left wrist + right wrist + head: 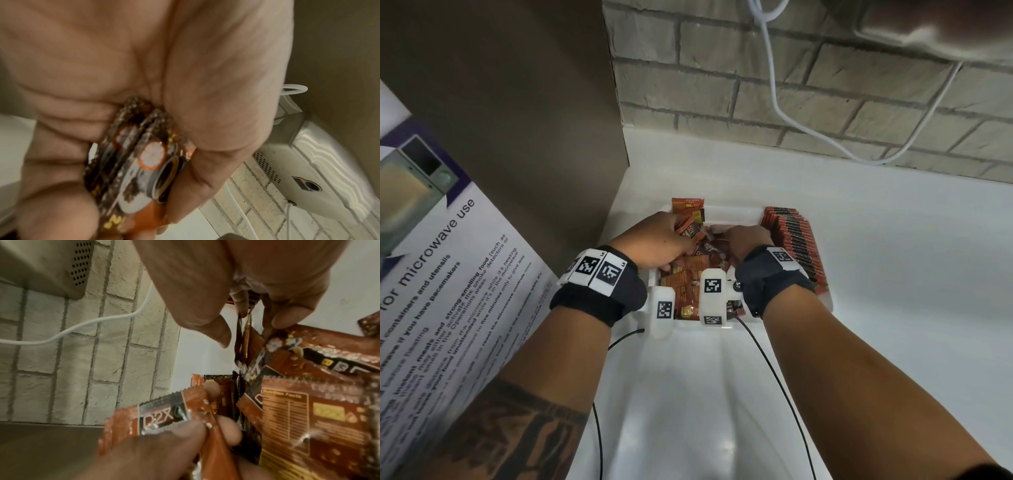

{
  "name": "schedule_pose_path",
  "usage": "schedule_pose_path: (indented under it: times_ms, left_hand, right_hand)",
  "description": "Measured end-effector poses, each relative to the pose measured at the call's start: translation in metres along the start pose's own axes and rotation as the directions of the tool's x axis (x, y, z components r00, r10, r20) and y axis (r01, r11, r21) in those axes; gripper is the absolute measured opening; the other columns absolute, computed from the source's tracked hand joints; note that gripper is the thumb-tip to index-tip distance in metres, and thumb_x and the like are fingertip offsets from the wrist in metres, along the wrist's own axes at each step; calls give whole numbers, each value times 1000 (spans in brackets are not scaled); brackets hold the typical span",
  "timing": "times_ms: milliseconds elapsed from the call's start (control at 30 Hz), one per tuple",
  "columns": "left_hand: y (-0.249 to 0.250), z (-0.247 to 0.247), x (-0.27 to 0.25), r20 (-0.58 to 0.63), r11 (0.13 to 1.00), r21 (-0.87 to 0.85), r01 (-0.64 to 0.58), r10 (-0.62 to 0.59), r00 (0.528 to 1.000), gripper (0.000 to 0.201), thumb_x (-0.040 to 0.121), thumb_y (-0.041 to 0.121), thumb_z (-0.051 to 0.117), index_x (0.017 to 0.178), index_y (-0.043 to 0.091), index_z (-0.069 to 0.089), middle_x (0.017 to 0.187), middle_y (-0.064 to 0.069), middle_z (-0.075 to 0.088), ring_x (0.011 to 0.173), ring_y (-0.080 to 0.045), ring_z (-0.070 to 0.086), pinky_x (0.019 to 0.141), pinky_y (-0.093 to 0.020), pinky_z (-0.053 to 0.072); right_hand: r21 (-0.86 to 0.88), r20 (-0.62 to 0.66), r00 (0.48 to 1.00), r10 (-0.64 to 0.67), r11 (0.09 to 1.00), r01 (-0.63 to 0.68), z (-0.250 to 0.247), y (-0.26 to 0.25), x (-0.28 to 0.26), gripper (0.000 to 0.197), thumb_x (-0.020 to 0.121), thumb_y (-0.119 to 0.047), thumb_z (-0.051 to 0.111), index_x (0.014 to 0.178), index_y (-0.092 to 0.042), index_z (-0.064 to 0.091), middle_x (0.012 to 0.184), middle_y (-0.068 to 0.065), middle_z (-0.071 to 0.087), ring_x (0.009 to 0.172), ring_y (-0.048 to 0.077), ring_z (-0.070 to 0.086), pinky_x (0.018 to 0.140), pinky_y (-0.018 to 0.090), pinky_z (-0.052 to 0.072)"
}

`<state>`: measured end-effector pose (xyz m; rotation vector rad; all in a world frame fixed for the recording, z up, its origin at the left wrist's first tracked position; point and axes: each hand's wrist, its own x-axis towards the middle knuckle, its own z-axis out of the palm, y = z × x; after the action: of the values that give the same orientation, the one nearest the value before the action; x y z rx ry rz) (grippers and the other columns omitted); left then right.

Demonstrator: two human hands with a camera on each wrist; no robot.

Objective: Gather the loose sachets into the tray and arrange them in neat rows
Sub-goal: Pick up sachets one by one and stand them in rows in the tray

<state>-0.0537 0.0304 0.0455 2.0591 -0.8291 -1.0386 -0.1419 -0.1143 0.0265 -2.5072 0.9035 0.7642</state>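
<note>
A white tray [732, 213] on the counter holds a loose pile of orange-brown sachets [688, 278]. A neat upright row of sachets [795, 244] runs along its right side. My left hand [659, 240] is over the tray's far left and grips a small stack of sachets [144, 164] between its thumb [207, 129] and curled fingers. My right hand [748, 241] reaches into the tray's middle, next to the row. It pinches a couple of sachets [245, 331] by their edges. The top sachet of the left hand's stack [160, 414] shows close below it.
A printed microwave carton [448, 246] and a brown panel [517, 102] stand close on the left. Behind the tray is a brick wall [842, 102] with a white cable [774, 89] hanging down it. White counter [893, 274] stretches to the right and front. Black wrist wires [774, 370] trail back.
</note>
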Motion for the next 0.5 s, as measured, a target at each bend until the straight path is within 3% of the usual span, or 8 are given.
schedule_pose_path:
  times_ms: [100, 200, 367, 433, 467, 500]
  left_hand:
    - [-1, 0, 0, 2, 1000, -5, 5, -5, 1000, 20, 92, 13, 64, 113, 12, 65, 88, -11, 71, 74, -18, 66, 64, -32, 55]
    - [-2, 2, -1, 8, 1000, -12, 15, -15, 1000, 19, 92, 12, 64, 111, 11, 64, 93, -21, 72, 75, -22, 65, 67, -35, 54]
    - [-3, 2, -2, 16, 1000, -10, 29, -29, 999, 17, 93, 13, 62, 110, 14, 64, 82, -12, 69, 74, -23, 63, 67, -35, 53]
    - [-3, 3, -2, 15, 1000, -10, 28, -28, 1000, 16, 94, 14, 63, 110, 14, 65, 81, -8, 69, 73, -19, 64, 65, -33, 53]
    - [-3, 3, -3, 13, 1000, -10, 27, -27, 1000, 16, 94, 13, 63, 109, 15, 65, 80, -7, 68, 73, -18, 64, 64, -32, 53]
    - [-2, 3, -3, 13, 999, -11, 30, -30, 999, 15, 94, 13, 62, 109, 15, 65, 79, -6, 68, 72, -17, 63, 63, -31, 52]
  right_hand:
    - [175, -113, 985, 133, 978, -113, -3, 2, 1, 28, 101, -16, 48, 126, -9, 59, 126, 8, 65, 118, 28, 59, 103, 39, 46]
    - [322, -150, 972, 179, 939, -123, 1, 5, 3, 29, 104, -18, 44, 124, -6, 60, 127, 10, 65, 118, 28, 60, 95, 35, 46]
    - [447, -171, 967, 188, 890, -94, 4, 7, 2, 26, 99, -18, 51, 119, -7, 64, 120, 9, 67, 113, 28, 63, 84, 32, 47]
    - [562, -185, 959, 216, 823, -77, 8, 10, 4, 24, 100, -15, 51, 118, -8, 64, 117, 6, 67, 106, 24, 64, 76, 25, 45]
    - [683, -196, 945, 263, 727, -61, 10, 11, 7, 20, 99, -15, 52, 114, -9, 65, 112, 4, 67, 96, 20, 65, 70, 20, 44]
    - [705, -261, 926, 273, 709, -10, 12, 12, 7, 13, 98, -16, 55, 106, -12, 65, 107, 2, 67, 86, 18, 64, 65, 18, 45]
